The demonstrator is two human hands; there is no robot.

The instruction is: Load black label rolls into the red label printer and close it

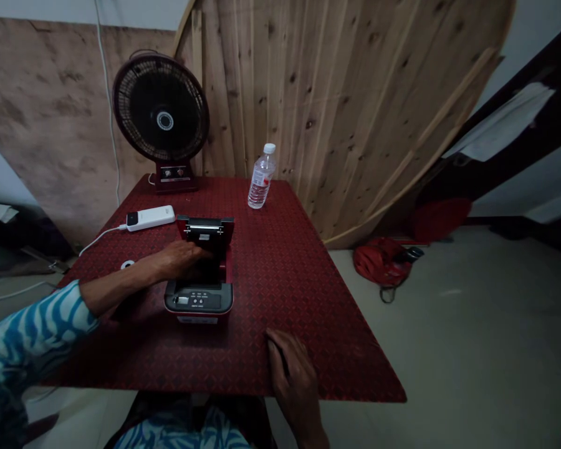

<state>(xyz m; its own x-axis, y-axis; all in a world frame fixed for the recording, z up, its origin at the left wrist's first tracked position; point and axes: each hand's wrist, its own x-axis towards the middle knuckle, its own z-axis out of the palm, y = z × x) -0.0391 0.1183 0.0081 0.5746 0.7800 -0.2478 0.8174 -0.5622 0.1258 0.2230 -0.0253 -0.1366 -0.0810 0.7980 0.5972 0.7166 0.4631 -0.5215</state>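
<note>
A small black and red printer (199, 300), apparently for receipts or labels, stands on the red patterned table (280, 274) with its lid (206, 226) raised. My left hand (184, 259) reaches into its open compartment from the left. The fingertips are hidden in the dark interior, so whether they hold anything does not show. Near the table's front edge, to the right of the printer, rests my right hand (295, 368). Its fingers are curled together and nothing shows in them. A small white ring-shaped thing (127, 264), perhaps a paper roll, lies left of the printer, beside my left forearm.
Behind the printer lies a white power bank (150, 218) with a cable. A dark red fan (161, 112) stands at the back left, a clear water bottle (262, 178) at the back. A wooden board (336, 93) leans behind the table. A red bag (381, 262) lies on the floor.
</note>
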